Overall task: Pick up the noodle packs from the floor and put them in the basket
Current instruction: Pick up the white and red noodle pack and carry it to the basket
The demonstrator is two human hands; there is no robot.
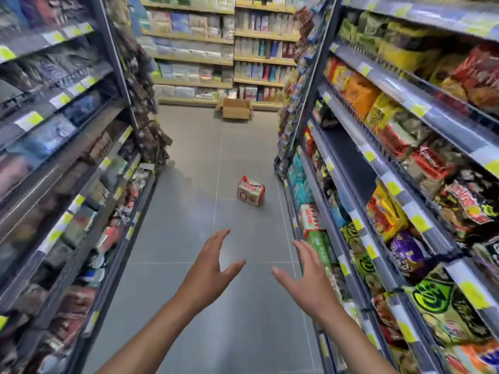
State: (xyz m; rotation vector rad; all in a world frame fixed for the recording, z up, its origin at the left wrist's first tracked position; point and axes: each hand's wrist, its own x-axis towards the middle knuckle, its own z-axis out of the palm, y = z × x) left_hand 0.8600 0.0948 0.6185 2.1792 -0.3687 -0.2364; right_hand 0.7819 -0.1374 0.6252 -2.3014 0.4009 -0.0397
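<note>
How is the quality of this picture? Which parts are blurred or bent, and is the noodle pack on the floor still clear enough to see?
In the head view the side shelves smear with motion blur and lean outward from wide-angle distortion; the noodle pack on the floor is fairly sharp, its print unreadable; the left hand and right hand, both open, look clear under even light without hard shadows.

Blurred shelf goods point(48, 147), labels unreadable.

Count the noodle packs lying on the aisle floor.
1. The red and white noodle pack lies on the grey floor mid-aisle, nearer the right shelves, ahead of both empty hands. Others may lie outside the view.
</note>
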